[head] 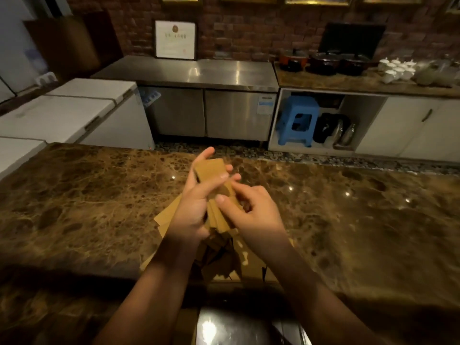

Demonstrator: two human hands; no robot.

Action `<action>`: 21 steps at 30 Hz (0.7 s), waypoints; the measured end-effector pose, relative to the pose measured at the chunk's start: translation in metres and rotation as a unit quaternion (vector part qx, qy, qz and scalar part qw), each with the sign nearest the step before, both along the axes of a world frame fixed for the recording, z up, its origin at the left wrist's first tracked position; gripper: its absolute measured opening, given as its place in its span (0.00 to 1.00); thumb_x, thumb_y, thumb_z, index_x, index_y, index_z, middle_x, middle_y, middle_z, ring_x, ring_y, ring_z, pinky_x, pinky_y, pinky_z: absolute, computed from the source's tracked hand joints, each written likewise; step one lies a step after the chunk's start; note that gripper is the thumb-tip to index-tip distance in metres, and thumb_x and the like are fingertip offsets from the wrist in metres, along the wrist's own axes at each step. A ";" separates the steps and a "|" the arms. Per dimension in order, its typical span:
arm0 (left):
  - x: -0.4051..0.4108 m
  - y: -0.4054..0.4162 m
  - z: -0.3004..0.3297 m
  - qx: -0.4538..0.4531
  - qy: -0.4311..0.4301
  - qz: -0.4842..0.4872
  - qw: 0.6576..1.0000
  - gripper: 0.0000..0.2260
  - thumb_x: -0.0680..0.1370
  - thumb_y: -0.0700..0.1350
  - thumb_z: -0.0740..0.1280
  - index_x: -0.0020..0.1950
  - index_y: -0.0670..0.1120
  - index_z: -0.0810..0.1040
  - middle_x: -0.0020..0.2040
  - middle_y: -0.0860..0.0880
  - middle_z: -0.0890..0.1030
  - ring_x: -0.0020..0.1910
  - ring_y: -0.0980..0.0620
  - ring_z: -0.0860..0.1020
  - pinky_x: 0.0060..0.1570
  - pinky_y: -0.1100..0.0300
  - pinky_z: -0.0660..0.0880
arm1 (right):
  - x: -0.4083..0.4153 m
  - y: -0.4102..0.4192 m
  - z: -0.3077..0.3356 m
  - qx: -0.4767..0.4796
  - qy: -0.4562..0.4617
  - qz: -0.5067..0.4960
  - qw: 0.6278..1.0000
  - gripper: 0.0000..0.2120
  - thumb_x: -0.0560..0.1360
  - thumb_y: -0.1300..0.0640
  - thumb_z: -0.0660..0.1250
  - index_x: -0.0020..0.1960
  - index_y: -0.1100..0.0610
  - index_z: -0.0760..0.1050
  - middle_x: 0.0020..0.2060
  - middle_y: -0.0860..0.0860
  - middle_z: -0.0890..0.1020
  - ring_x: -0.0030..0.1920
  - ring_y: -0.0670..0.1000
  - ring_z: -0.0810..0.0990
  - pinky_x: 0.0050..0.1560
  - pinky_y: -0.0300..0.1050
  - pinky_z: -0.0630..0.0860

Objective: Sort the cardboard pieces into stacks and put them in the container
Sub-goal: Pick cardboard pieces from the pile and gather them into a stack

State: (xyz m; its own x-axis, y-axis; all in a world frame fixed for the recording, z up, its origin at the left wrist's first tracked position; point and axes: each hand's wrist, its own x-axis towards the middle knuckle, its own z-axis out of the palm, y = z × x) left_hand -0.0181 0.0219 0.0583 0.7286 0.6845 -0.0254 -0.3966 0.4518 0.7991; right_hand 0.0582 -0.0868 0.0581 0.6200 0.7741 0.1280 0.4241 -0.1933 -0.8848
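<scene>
Left hand grips a small cardboard stack above the marble table; right hand pinches its near end; forearms hide most loose cardboard pieces beneath, count unclear; one blue stool behind

No legible text anywhere in head view. Framed certificate leaning on brick wall behind steel counter: red emblem at top, printed lines below, red seal lower right, all too blurred to read. Sticker on right door of steel undercounter unit: blue band over white field, print too small, possibly rating label. Cardboard pieces in hands: plain faces, no print visible. No brands, no numbers readable.
</scene>
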 end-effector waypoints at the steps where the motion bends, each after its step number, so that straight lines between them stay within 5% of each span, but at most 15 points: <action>1: -0.001 0.001 -0.005 -0.021 -0.001 -0.003 1.000 0.27 0.70 0.37 0.72 0.67 0.54 0.76 0.56 0.40 0.81 0.56 0.39 0.82 0.55 0.39 0.79 | -0.003 -0.001 -0.005 -0.029 -0.034 -0.001 0.999 0.28 0.71 0.33 0.65 0.68 0.41 0.74 0.51 0.41 0.72 0.50 0.41 0.76 0.53 0.43 0.76; 4: -0.006 0.006 -0.018 -0.038 0.032 -0.027 0.998 0.24 0.75 0.31 0.63 0.66 0.51 0.75 0.54 0.40 0.83 0.51 0.40 0.85 0.43 0.46 0.82 | 0.003 -0.010 -0.013 -0.083 0.033 0.017 0.996 0.25 0.69 0.26 0.60 0.62 0.33 0.71 0.51 0.37 0.69 0.52 0.41 0.75 0.59 0.48 0.77; 7: -0.010 0.012 -0.027 -0.049 0.068 -0.043 0.996 0.22 0.77 0.29 0.59 0.63 0.52 0.75 0.54 0.39 0.81 0.43 0.43 0.85 0.38 0.49 0.82 | 0.032 -0.028 -0.025 -0.154 0.164 -0.040 0.974 0.29 0.68 0.23 0.57 0.56 0.42 0.74 0.52 0.44 0.81 0.52 0.46 0.81 0.60 0.55 0.78; 10: -0.014 0.016 -0.033 -0.109 0.050 -0.036 0.992 0.19 0.78 0.32 0.59 0.63 0.52 0.75 0.53 0.38 0.81 0.40 0.43 0.83 0.38 0.47 0.82 | 0.061 -0.052 -0.043 -0.390 0.028 -0.081 0.917 0.42 0.68 0.21 0.57 0.60 0.56 0.78 0.58 0.55 0.83 0.56 0.57 0.82 0.52 0.48 0.74; 13: -0.013 0.019 -0.034 -0.140 0.044 -0.018 0.989 0.19 0.78 0.33 0.61 0.63 0.53 0.76 0.51 0.39 0.82 0.41 0.43 0.84 0.40 0.47 0.83 | 0.060 -0.055 -0.059 -0.519 -0.003 -0.057 0.853 0.46 0.61 0.19 0.62 0.57 0.58 0.81 0.57 0.54 0.84 0.55 0.57 0.82 0.51 0.46 0.77; 17: -0.006 0.018 -0.033 -0.136 0.048 -0.002 0.990 0.20 0.78 0.33 0.62 0.66 0.53 0.75 0.53 0.40 0.83 0.45 0.42 0.85 0.41 0.46 0.82 | 0.053 -0.034 -0.071 -0.508 -0.037 -0.054 0.859 0.43 0.58 0.25 0.72 0.58 0.57 0.78 0.57 0.53 0.83 0.56 0.55 0.81 0.55 0.47 0.79; 21: -0.007 0.020 -0.031 -0.129 0.041 0.008 0.991 0.21 0.78 0.33 0.62 0.66 0.52 0.75 0.50 0.40 0.84 0.45 0.41 0.84 0.41 0.46 0.81 | 0.059 -0.020 -0.076 -0.429 0.054 -0.061 0.900 0.41 0.67 0.47 0.80 0.72 0.58 0.64 0.63 0.56 0.78 0.63 0.58 0.77 0.53 0.49 0.75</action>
